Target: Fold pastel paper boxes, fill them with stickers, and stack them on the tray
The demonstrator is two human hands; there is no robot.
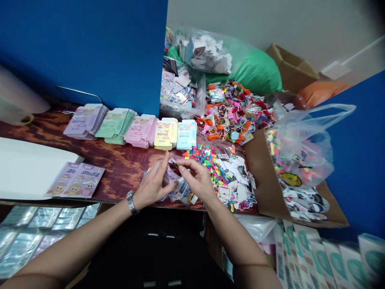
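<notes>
A blue panel stands behind the left part of a wood-grain table. At the table's right end sits an open cardboard box containing printed cutouts and a clear plastic bag of bright pieces. A white board lies at the left end. Along the rear, five carton stacks stand in a row: purple, green, pink, yellow and light blue. A heap of white-edged cutouts lies to the right of the hands. Two printed purple boxes overlap at the right edge of the white board.

The left hand is closed on the near-left side of a purple carton, fingers at its left and thumb at its lower edge. The right hand is at the carton's right, with thumb and index finger at its opening; whether they pinch anything cannot be determined. The carton is thus between both hands, above loose printed cards. A metal-band wristwatch is on the left wrist. Small multicoloured pieces lie beyond the right hand.
</notes>
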